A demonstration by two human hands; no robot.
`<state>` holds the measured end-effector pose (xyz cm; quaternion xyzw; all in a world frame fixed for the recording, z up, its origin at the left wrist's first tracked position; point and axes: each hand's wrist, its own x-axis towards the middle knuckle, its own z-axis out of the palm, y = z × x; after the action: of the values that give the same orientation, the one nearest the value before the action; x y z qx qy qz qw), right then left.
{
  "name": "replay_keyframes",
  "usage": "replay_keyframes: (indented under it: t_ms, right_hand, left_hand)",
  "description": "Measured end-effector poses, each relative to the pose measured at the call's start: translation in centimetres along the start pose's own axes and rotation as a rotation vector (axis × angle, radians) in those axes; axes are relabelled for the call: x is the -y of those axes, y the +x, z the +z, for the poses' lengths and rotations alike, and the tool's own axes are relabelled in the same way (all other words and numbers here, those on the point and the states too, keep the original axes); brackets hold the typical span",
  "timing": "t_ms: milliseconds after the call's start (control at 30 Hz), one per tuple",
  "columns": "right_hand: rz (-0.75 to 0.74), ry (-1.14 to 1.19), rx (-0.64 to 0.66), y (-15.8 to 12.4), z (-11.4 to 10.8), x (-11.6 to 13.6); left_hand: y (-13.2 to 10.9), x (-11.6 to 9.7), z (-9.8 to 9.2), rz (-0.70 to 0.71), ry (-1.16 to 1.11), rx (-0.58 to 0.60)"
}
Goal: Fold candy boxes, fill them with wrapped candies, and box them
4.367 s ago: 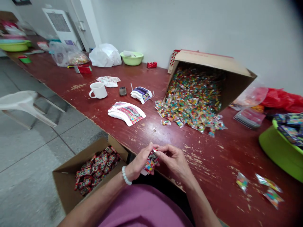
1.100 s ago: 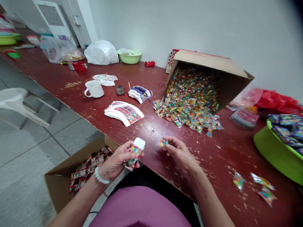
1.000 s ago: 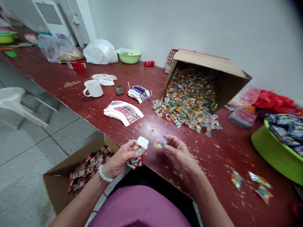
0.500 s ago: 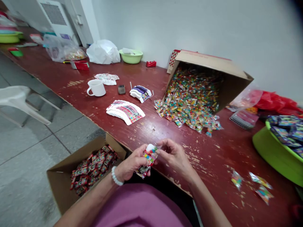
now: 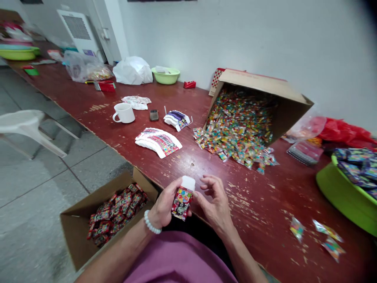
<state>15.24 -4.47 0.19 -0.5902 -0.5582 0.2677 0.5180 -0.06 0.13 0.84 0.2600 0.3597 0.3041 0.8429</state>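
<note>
The left hand (image 5: 166, 204), wearing a pale beaded bracelet (image 5: 152, 225), is gripping a small red, printed cardboard box (image 5: 182, 202) between thumb and fingers. The box is sitting in front of the person's purple top (image 5: 179, 259), near the table edge, its white end flap pointing up and away from the body.

The right hand (image 5: 216, 204) is hovering just beside the box, fingers loosely bent and thumb standing apart from them. The thumb tip is pointing at the box's right edge; contact: cannot tell.

On the worn, dark red table (image 5: 250, 208), a large brown corrugated carton (image 5: 262, 79) is lying tipped on its side, spilling clear packets of multicoloured pieces (image 5: 235, 133) forward. Three loose clear packets (image 5: 332, 248) are lying well apart from these, at lower right.

A fanned stack of flat white-and-red cartons (image 5: 159, 142) is lying beyond the left hand; a smaller purple-and-white stack (image 5: 177, 119) is lying behind it, and a white ceramic mug (image 5: 126, 113) is standing nearby.

Below the table edge, an open-topped brown carton (image 5: 73, 232) is holding many small red-and-black boxes (image 5: 118, 210).
</note>
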Motion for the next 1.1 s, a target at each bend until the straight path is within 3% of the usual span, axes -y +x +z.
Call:
replay_keyframes:
  t_ms: [133,267,367,433,500,633,700,900,1100]
  right_hand:
    - [-0.023,0.065,0.093,-0.4,0.3,-0.4]
    - [-0.097,0.046,0.188,0.0,0.2,-0.4]
    - [0.054,0.185,0.235,0.2,0.5,-0.5]
    - [0.198,0.319,0.176,0.3,0.8,-0.7]
    - [0.241,0.348,0.131,0.4,0.8,-0.9]
    - [0.03,0.137,0.261,0.7,-0.2,-0.7]
    - [-0.008,0.089,0.297,0.9,-0.7,-0.5]
    - [0.308,0.318,0.303,1.2,-0.5,-0.3]
    - [0.392,0.527,0.312,1.7,-0.1,-0.7]
  left_hand:
    - [-0.1,0.3,0.2,0.1,-0.004,-0.002]
    - [-0.4,0.6,0.4,0.204,0.227,-0.071]
    - [-0.6,0.6,0.7,0.209,0.324,-0.076]
    - [-0.6,0.5,0.9,0.168,0.269,-0.076]
    - [-0.5,0.3,1.0,0.116,0.183,-0.065]
    - [0.0,0.1,0.9,0.013,0.119,-0.039]
    - [0.3,0.1,0.9,-0.01,0.127,-0.041]
    - [0.7,0.6,1.3,0.019,0.179,-0.05]
    - [1.0,0.8,1.1,-0.036,0.181,0.07]
